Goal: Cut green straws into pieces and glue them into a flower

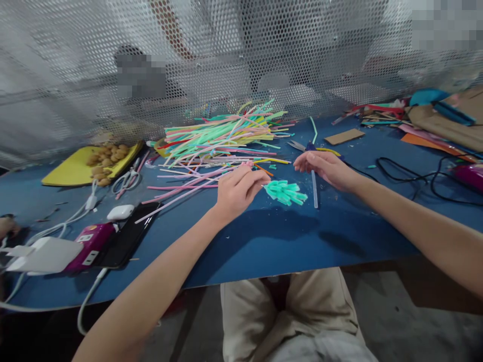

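Note:
My left hand (241, 190) pinches the thin stem of a bunch of looped turquoise pipe cleaners (286, 192), which points right above the blue table. My right hand (326, 167) hovers just right of it, fingers loosely bent and a little apart. Under that hand a translucent glue stick (315, 191) pokes out toward me. Beyond the fingers shows a small dark blue body (311, 146), probably a glue gun, mostly hidden. Beside it lie pliers (297, 145) with a yellow handle (328, 151). Whether my right hand touches any of these is unclear.
A big heap of coloured pipe cleaners (222, 133) lies behind my left hand. At left are a yellow sheet (70, 168), a phone (128, 241), a purple power strip (90, 244) and white cables. Cardboard (344, 136) and a black cord (411, 176) lie right; a perforated metal screen (226, 65) stands behind.

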The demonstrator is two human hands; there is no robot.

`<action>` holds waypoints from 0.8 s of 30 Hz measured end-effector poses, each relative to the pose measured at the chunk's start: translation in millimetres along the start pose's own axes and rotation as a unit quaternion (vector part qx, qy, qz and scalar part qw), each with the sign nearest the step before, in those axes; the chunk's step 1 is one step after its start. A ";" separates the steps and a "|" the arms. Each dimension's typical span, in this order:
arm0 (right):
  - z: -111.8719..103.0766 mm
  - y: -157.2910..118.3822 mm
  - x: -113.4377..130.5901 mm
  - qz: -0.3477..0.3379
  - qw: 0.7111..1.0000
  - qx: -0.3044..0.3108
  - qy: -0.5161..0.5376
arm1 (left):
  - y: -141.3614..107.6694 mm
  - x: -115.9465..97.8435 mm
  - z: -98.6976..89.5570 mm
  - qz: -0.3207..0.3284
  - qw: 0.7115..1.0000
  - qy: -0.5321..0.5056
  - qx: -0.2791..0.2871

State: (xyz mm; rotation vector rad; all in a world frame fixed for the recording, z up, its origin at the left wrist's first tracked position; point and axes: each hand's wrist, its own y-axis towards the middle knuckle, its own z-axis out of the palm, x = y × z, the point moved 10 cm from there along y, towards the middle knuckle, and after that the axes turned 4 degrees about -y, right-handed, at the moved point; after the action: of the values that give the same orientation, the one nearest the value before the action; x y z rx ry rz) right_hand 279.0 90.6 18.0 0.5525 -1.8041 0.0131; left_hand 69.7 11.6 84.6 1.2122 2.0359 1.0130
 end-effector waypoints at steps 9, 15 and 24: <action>7.2 -5.5 3.9 -0.005 1.000 0.016 -0.026 | -3.4 41.8 0.3 -0.195 0.977 -0.085 -0.019; 13.5 -6.5 6.1 -0.007 0.998 0.048 -0.048 | -4.8 51.6 6.3 -0.272 0.957 -0.105 -0.003; 44.2 -20.4 22.0 -0.108 0.960 0.212 -0.146 | -6.4 54.3 10.3 -0.266 0.963 -0.036 0.037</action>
State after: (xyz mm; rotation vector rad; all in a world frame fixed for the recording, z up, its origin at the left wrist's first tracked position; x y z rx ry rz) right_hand 242.2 51.9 18.8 1.1043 -2.0294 0.1814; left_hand 50.8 61.6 69.2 0.6563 2.1831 0.6252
